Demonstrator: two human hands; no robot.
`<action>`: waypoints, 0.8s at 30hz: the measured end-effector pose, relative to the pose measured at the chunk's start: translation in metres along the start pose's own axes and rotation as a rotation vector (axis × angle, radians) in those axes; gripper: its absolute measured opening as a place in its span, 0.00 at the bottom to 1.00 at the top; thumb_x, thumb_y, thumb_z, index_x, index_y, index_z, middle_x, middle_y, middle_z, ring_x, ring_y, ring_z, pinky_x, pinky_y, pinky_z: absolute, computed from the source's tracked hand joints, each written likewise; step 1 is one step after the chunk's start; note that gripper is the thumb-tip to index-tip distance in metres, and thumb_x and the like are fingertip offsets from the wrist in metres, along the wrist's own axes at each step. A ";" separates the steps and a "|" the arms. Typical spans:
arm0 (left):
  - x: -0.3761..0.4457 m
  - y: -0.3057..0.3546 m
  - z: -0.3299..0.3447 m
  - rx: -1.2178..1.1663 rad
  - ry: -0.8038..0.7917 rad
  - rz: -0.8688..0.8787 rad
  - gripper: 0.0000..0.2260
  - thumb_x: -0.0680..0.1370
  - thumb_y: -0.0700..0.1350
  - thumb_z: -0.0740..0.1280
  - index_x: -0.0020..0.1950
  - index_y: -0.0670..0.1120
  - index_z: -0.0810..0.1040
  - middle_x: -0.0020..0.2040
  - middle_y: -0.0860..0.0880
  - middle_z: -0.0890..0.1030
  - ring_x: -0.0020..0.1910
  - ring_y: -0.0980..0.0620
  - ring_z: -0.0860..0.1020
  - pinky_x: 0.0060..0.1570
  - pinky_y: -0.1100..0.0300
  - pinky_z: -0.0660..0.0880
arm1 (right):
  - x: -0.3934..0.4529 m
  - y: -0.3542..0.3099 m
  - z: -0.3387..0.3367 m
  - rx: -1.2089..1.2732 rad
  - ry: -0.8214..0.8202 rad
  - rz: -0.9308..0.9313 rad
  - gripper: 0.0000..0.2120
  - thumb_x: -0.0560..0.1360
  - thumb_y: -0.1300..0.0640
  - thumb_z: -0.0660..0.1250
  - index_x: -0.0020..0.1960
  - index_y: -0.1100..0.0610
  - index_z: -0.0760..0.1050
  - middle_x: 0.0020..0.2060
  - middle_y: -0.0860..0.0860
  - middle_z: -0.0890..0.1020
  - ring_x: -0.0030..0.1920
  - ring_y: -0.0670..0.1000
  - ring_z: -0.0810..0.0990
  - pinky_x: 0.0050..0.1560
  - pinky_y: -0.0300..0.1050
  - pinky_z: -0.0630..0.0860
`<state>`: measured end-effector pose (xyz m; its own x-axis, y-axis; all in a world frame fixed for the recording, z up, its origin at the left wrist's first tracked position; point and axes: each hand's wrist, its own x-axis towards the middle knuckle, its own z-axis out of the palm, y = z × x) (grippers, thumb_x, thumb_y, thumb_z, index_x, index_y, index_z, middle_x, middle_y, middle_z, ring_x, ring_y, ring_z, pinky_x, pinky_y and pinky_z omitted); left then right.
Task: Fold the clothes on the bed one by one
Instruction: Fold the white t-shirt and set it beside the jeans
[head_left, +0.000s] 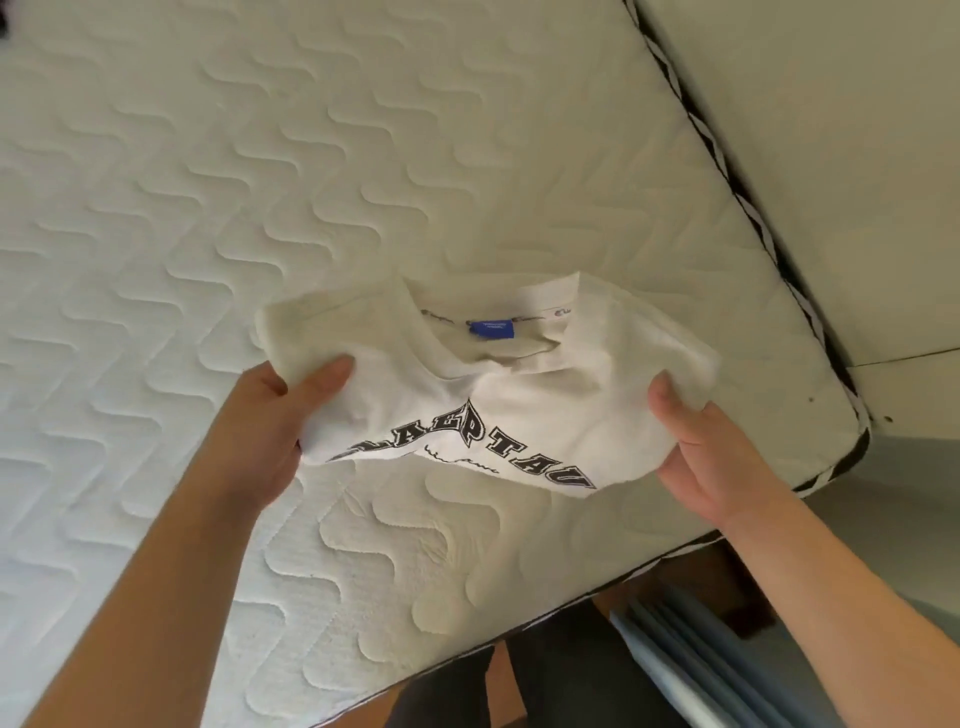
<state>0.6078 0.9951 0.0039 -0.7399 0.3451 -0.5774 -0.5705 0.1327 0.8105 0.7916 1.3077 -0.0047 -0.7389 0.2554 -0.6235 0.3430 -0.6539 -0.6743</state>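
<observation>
Cream cotton, printed with black block lettering, hangs between a person's two hands just right of the frame's centre: a T-shirt (498, 395), already gathered into a compact bundle, collar and blue neck label (491, 331) turned toward the top of the frame. The left hand (265, 421) pinches the bundle's left edge, thumb on top and fingers curled beneath; the right hand (711, 447) grips the opposite edge the same way. The garment's long axis runs left to right across the frame, stretched from one hand to the other, so neither hand is nearer than the other, and the bundle appears to hover just above or barely touch the surface below. That surface is a white quilted mattress (208, 208) with a wavy stitched pattern, filling the upper left and centre; its black-and-white piped edge (748, 208) slants down the right side against a pale wall. Setting the shirt down level likely depends on both hands lowering together. Blue fabric (691, 660) shows at the lower right, beside the bed.
</observation>
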 end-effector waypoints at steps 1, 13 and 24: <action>-0.016 -0.002 -0.005 -0.007 -0.005 0.027 0.22 0.67 0.57 0.79 0.57 0.49 0.84 0.57 0.45 0.84 0.57 0.47 0.82 0.49 0.58 0.80 | -0.009 -0.009 0.003 -0.051 -0.014 -0.018 0.14 0.77 0.50 0.65 0.61 0.49 0.81 0.65 0.54 0.79 0.65 0.53 0.77 0.61 0.52 0.76; -0.197 0.036 -0.081 -0.166 -0.033 0.050 0.13 0.76 0.43 0.69 0.59 0.42 0.83 0.60 0.39 0.81 0.60 0.42 0.81 0.51 0.56 0.80 | -0.143 -0.093 0.057 -0.623 -0.073 -0.130 0.24 0.69 0.34 0.72 0.59 0.47 0.81 0.58 0.51 0.83 0.58 0.50 0.83 0.49 0.37 0.79; -0.319 0.021 -0.118 -0.138 0.099 0.141 0.27 0.68 0.62 0.77 0.62 0.50 0.81 0.61 0.43 0.82 0.61 0.44 0.80 0.59 0.45 0.75 | -0.247 -0.081 0.130 -0.737 -0.133 -0.220 0.19 0.66 0.30 0.71 0.53 0.36 0.81 0.54 0.43 0.84 0.55 0.43 0.82 0.53 0.39 0.78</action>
<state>0.7900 0.7786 0.1933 -0.8432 0.2573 -0.4721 -0.4977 -0.0413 0.8664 0.8705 1.2051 0.2553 -0.8820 0.2059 -0.4238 0.4429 0.0554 -0.8949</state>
